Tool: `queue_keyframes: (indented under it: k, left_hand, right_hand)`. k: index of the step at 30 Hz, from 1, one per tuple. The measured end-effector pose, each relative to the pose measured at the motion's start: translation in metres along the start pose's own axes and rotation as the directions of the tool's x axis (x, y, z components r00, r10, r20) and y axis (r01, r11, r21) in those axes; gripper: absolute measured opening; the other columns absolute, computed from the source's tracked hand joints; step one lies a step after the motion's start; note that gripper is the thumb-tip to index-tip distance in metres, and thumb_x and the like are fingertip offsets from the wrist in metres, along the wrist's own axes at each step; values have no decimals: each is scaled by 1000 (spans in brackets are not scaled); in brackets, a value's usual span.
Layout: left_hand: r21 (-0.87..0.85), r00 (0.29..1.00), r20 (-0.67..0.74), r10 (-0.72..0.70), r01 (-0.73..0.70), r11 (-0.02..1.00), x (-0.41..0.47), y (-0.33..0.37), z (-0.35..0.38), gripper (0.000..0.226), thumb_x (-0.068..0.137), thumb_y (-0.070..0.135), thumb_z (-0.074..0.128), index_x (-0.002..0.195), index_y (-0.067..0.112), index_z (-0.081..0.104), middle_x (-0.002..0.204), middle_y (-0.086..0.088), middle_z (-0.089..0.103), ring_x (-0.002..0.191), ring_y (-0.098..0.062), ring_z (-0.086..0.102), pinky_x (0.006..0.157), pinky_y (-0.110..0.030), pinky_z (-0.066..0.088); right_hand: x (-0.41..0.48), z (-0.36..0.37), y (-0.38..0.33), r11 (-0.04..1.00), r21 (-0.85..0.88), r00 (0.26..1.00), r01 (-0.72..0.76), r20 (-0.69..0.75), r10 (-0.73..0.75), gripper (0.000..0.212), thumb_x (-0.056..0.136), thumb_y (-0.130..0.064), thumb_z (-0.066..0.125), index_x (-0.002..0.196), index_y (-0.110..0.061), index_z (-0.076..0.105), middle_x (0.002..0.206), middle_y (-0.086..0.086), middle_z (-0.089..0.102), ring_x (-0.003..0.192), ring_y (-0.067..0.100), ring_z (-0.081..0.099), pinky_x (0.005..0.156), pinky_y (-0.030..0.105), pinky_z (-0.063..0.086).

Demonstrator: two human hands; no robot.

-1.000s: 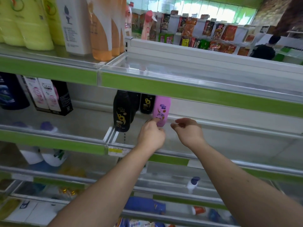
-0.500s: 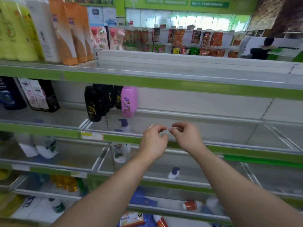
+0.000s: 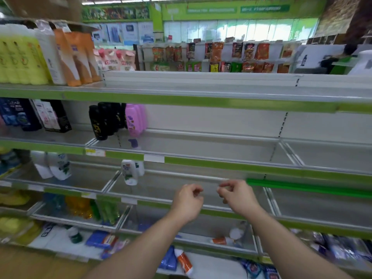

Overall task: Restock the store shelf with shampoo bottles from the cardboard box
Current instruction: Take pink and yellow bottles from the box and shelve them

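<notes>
Both forearms reach in from the near edge, bare, with the hands level and just apart in front of the lower tiers.
Left hand [image 3: 188,200]: fingers curled in toward the palm, holding nothing.
Right hand [image 3: 237,195]: fingertips drawn close to the thumb in a narrow pinch, also holding nothing (motion blur here, so finer detail is not readable).
Neither hand touches the store shelf [image 3: 221,165] or any product.

Beyond the hands and to the left, a white bottle [image 3: 129,172] stands cap down in a wire-divided bay.
One tier up and farther left, the pink shampoo bottles [image 3: 135,119] stand upright in a short row running front to back, at the left end of a long bare stretch of shelf.
The black bottles [image 3: 98,123] stand just beside them on the left, touching or nearly so.

Top tier, far left: yellow bottles [image 3: 20,59], then orange bottles [image 3: 78,59].
Far background: a second aisle hung with snack packets [image 3: 217,54].
</notes>
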State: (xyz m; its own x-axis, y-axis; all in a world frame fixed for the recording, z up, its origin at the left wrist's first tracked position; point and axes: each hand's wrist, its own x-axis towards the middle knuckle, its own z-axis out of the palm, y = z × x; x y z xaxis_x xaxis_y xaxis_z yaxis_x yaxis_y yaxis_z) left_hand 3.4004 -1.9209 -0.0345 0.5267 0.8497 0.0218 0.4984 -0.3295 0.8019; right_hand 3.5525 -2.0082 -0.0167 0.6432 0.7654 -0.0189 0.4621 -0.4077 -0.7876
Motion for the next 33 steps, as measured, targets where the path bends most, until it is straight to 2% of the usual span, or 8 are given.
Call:
queue_keyframes:
  k: [6, 10, 12, 15, 19, 24, 30, 33]
  left_hand:
    - [-26, 996, 57, -61, 63, 998, -14, -11, 43, 27, 86, 13, 66, 111, 20, 70, 109, 1, 70, 100, -15, 65, 94, -27, 51]
    - [-25, 990, 103, -97, 100, 995, -16, -43, 68, 29, 85, 12, 63, 112, 21, 69, 108, 5, 70, 101, -12, 65, 92, -21, 47]
    - [-18, 985, 129, -118, 121, 992, -18, -64, 79, 31, 85, 13, 63, 114, 21, 68, 108, 5, 67, 100, -11, 63, 89, -21, 46]
    - [-33, 966, 179, -185, 194, 980, -18, -97, 97, 26, 87, 14, 64, 111, 25, 67, 104, 7, 66, 95, -11, 64, 88, -26, 50]
    - [-15, 941, 235, -243, 254, 967, -14, -153, 129, 23, 85, 16, 67, 105, 29, 67, 102, 5, 72, 90, -12, 67, 88, -30, 54]
    - [76, 916, 287, -280, 269, 960, -8, -238, 182, 26, 86, 15, 66, 111, 19, 70, 103, 5, 69, 92, -11, 63, 81, -16, 42]
    - [153, 858, 393, -331, 294, 944, 0, -368, 270, 25, 90, 17, 60, 113, 20, 69, 109, 2, 71, 99, -12, 64, 85, -19, 44]
    - [216, 841, 408, -356, 290, 932, 6, -434, 325, 25, 94, 23, 56, 115, 23, 69, 110, 3, 71, 100, -13, 64, 85, -21, 45]
  right_hand:
    - [-18, -12, 53, 993, -39, 992, -108, 60, 110, 10, 83, -38, 73, 88, -30, 70, 80, -4, 75, 78, 16, 71, 74, 29, 57]
    - [-24, -4, 88, 980, -26, 974, -197, 109, 198, 5, 86, -27, 71, 91, -26, 70, 81, -3, 74, 69, 14, 72, 68, 32, 61]
    - [-27, 3, 103, 976, -46, 968, -214, 125, 219, 1, 87, -29, 70, 87, -29, 69, 81, -6, 73, 72, 12, 71, 71, 29, 58]
    - [-28, 25, 128, 963, -94, 950, -253, 165, 266, 11, 89, -38, 68, 80, -33, 64, 88, -3, 72, 81, 20, 70, 79, 35, 57]
    - [-24, 69, 178, 940, -99, 915, -327, 215, 341, 15, 92, -35, 67, 98, -23, 72, 93, 3, 74, 80, 21, 72, 77, 40, 59]
    - [-23, 144, 265, 890, -99, 867, -446, 202, 456, 27, 90, -36, 70, 110, -18, 71, 93, -1, 71, 72, 10, 65, 61, 20, 48]
    - [-21, 248, 391, 844, -175, 818, -507, 211, 535, 27, 93, -31, 66, 114, -17, 74, 102, 4, 76, 91, 21, 69, 83, 34, 54]
    - [-11, 302, 458, 843, -254, 823, -475, 212, 528, 23, 95, -32, 61, 109, -20, 74, 105, 8, 75, 95, 27, 67, 82, 34, 52]
